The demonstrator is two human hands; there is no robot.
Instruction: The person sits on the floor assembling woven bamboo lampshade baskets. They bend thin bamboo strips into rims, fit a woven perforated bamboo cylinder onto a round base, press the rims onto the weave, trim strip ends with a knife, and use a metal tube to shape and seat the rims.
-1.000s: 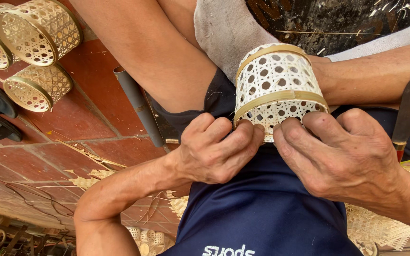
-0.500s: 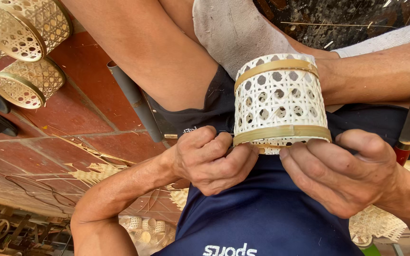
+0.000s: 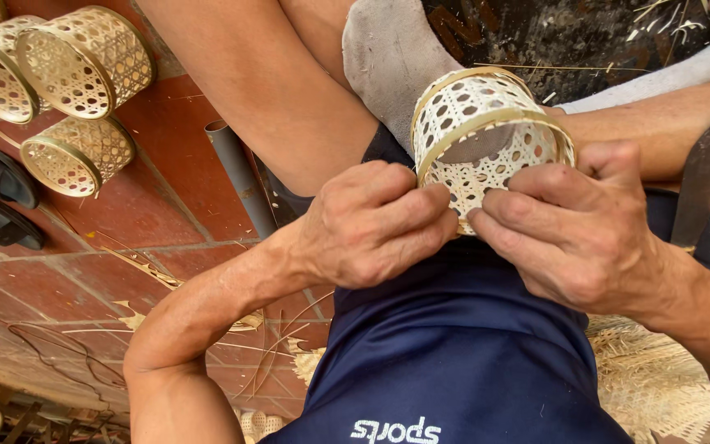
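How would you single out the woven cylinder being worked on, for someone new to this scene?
Start at the person's lap in dark blue shorts. Just above it, the left hand and right hand pinch the lower edge of a pale open-weave cylinder. Unlike the three similar cylinders lying on the red floor tiles, it is held.

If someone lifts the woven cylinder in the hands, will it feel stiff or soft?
The woven cylinder is open lattice, so probably very light. Its thin bands likely keep it round, yet it may flex under the left hand and right hand. On its side it could roll.
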